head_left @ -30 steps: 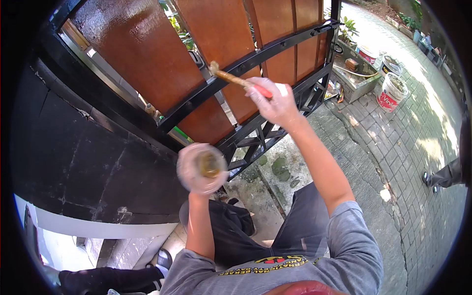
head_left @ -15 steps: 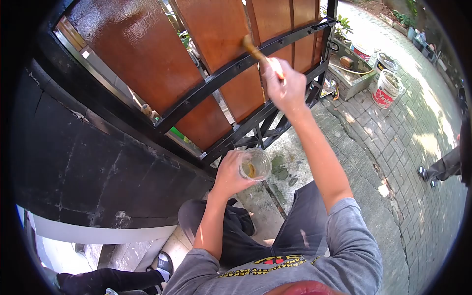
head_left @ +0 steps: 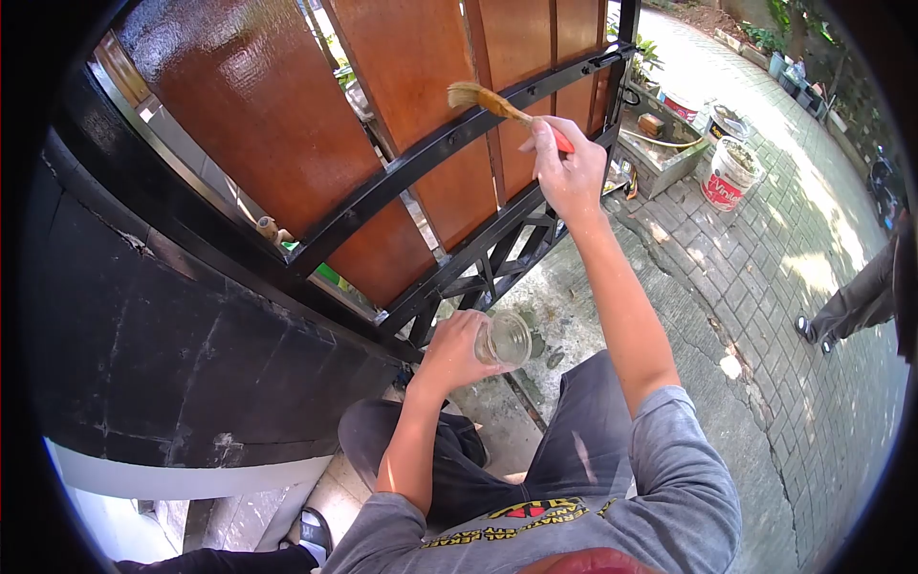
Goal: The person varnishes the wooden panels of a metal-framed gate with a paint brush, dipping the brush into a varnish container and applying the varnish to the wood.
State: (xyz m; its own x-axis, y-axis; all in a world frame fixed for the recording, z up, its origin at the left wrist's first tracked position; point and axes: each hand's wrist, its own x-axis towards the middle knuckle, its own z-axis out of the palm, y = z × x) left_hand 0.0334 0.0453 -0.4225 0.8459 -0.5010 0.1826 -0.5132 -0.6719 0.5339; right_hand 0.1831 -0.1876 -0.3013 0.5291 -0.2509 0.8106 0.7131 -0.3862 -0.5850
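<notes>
My right hand (head_left: 566,170) is raised and grips a paintbrush (head_left: 497,103) by its red handle. The brush's bristles rest against a brown wooden slat (head_left: 426,86) of a gate, just above its black metal crossbar (head_left: 449,143). My left hand (head_left: 456,352) is lower, near my lap, and holds a clear plastic cup (head_left: 507,338) with a little amber liquid in it. The slats look glossy and wet. I am seated close to the gate in dark trousers and a grey shirt.
A black wall (head_left: 163,325) stands to the left of the gate. White buckets (head_left: 724,170) and a concrete trough (head_left: 660,143) sit on the paved path at the upper right. Another person's leg and shoe (head_left: 841,311) show at the right edge.
My left hand has lowered the cup from chest height toward my lap and tipped it sideways. My right hand has swept the brush rightwards and upwards along the slats.
</notes>
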